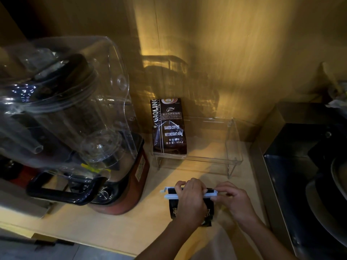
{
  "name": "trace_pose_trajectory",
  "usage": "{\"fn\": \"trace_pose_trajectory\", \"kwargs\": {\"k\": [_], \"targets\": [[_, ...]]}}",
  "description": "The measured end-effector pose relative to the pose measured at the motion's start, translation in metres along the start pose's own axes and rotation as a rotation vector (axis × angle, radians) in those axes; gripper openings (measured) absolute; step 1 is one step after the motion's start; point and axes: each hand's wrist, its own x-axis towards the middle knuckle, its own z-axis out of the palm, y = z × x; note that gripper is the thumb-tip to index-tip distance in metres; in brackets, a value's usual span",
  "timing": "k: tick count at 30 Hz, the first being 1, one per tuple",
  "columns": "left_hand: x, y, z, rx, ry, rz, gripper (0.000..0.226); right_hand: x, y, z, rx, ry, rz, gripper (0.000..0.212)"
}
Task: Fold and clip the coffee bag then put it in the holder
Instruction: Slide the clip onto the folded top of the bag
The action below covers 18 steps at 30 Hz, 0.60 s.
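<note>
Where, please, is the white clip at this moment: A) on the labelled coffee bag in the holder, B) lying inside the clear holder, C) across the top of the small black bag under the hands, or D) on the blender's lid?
C: the white clip lies across the top of the small black bag on the counter, with the left hand and the right hand on it.

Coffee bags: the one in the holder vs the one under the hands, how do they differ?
The holder bag stands upright in the clear holder, untouched; the near bag lies on the counter under the left hand and right hand. The near bag has a white clip across its top; the holder bag shows none. Both are dark.
</note>
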Motion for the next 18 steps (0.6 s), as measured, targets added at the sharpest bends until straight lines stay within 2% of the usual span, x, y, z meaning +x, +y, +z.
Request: {"fn": "trace_pose_trajectory", "kwargs": {"k": [5,8,11,14,18], "targets": [[0.002,0.004,-0.001,0.004,0.028,-0.018,0.026,0.0,0.003,0.008,0.083,0.069,-0.025,0.029],[0.0,0.007,-0.001,-0.042,0.048,-0.008,0.023,-0.002,0.003,0.013,0.123,0.066,-0.028,0.027],[-0.002,0.006,0.001,-0.081,0.07,0.012,0.015,0.0,0.001,0.009,-0.021,-0.035,-0.044,0.025],[-0.002,0.004,0.004,-0.069,0.106,0.01,0.018,0.006,0.002,0.006,-0.258,-0.081,-0.028,0.019],[0.002,-0.001,0.001,-0.018,0.108,0.054,0.007,0.005,0.003,0.01,-0.13,-0.007,-0.029,0.018]]}}
